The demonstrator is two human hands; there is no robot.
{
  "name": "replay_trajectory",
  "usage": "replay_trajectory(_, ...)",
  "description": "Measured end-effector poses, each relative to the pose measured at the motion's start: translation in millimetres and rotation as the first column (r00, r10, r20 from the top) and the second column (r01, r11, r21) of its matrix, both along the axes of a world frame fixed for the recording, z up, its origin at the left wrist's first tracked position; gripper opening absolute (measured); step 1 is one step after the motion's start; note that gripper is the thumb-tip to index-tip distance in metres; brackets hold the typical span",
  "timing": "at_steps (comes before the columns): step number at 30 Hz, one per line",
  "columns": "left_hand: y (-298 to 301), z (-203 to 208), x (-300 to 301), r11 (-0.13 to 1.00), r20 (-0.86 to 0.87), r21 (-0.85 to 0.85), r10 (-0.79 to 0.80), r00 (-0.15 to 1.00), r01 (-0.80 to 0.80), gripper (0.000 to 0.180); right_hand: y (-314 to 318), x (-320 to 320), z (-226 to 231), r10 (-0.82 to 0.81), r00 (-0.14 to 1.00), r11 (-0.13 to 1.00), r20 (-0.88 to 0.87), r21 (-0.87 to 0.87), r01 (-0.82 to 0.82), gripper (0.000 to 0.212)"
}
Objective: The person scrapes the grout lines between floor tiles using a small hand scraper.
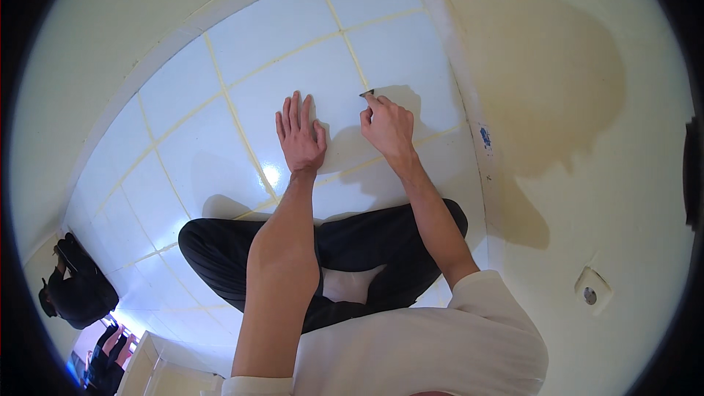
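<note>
My left hand (301, 136) lies flat on a white floor tile (293, 77), fingers spread and holding nothing. To its right, my right hand (391, 126) is closed, with the index finger pressed toward a small dark flat scraper blade (367, 93). The blade's tip meets the yellowish grout line (353, 57) between two tiles. Most of the tool is hidden by my fingers, so its handle cannot be made out. My crossed legs in black trousers (374, 238) rest on the tiles just below both hands.
A pale skirting (440, 26) edges the floor, and a cream wall (587, 198) rises at the right with a small square fitting (591, 293). At the far left sits a person in black (82, 290); another person (106, 367) is below, beside a cream cabinet (147, 367).
</note>
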State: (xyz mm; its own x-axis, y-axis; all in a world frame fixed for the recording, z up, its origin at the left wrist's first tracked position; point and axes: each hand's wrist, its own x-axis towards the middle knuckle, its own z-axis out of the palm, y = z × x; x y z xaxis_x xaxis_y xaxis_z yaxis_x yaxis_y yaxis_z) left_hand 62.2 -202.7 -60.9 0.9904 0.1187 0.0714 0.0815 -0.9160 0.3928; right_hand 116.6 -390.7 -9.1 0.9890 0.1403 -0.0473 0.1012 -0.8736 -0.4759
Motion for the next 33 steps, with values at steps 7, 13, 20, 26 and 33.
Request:
replay_trajectory(7,0.6,0.2,0.0,1.000,0.001,-0.001,0.000,1.000,0.000,0.059,0.1,-1.0,-0.5,-0.014,1.000,1.000,-0.010,0.007,0.014,0.028)
replay_trajectory(13,-0.8,-0.8,0.9,1.000,0.005,-0.005,-0.002,1.000,0.002,0.060,-4.1,0.6,0.4,0.004,0.999,1.000,-0.043,0.007,-0.004,0.028)
replay_trajectory(20,2.4,-1.3,0.1,1.000,0.008,0.006,0.005,1.000,-0.005,0.060,-2.2,2.5,4.9,0.016,0.999,0.999,-0.030,0.033,-0.015,0.027)
replay_trajectory(26,0.8,-2.0,0.7,1.000,0.006,0.003,0.003,1.000,-0.003,0.059,-2.1,1.1,2.6,0.010,1.000,1.000,-0.016,0.026,-0.009,0.027)
replay_trajectory(33,0.3,-1.6,0.2,1.000,0.002,0.003,0.001,1.000,-0.001,0.059,-1.7,-0.3,-2.1,0.000,1.000,0.999,0.006,0.039,-0.001,0.030)
